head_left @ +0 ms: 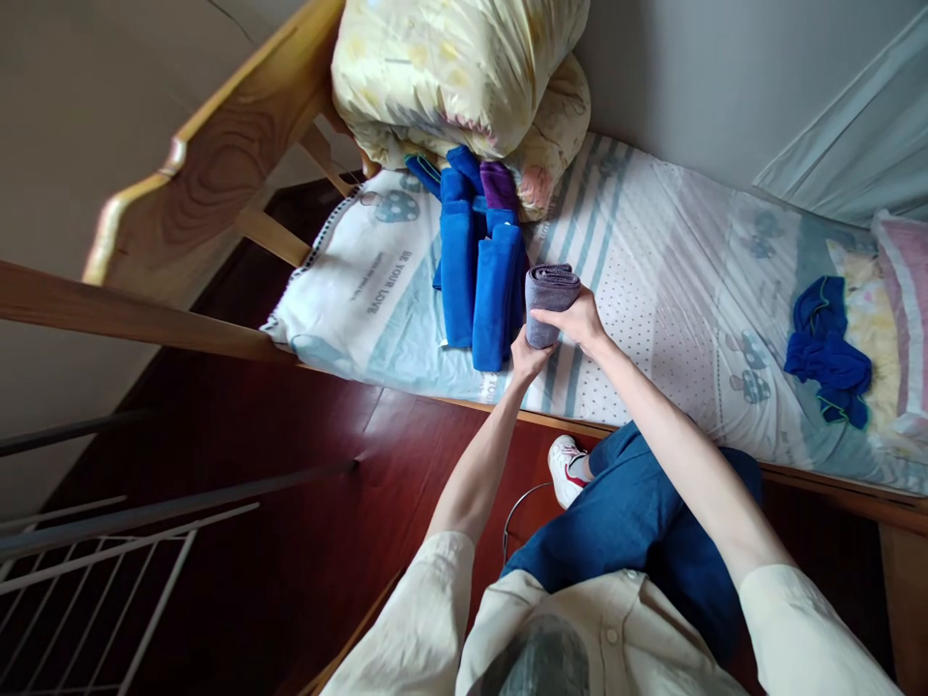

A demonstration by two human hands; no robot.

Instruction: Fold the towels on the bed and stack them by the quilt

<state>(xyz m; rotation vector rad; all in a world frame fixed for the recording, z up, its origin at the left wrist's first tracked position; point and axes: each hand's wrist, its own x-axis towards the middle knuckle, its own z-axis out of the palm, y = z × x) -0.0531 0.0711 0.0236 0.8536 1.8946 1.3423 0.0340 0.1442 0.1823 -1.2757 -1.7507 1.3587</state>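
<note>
Between my two hands is a grey-purple towel (pixel 542 307), rolled or folded into a compact bundle and held above the bed. My left hand (pixel 532 356) grips its lower end from below. Around its right side wraps my right hand (pixel 576 321), the thumb lying across the front. Just left of it, several folded blue towels (pixel 494 300) lie in rows on the bed sheet. A folded purple towel (pixel 498 186) sits at the far end of these rows. Far to the right, a crumpled blue cloth (pixel 828 348) with green edging lies loose.
The bed (pixel 667 280) has a patterned sheet and a wooden headboard (pixel 239 145) at the left. A bulky yellow quilt (pixel 449 68) is heaped against the wall. A pink-striped pillow (pixel 906 309) lies at the right end. A white metal rack (pixel 94 590) stands lower left.
</note>
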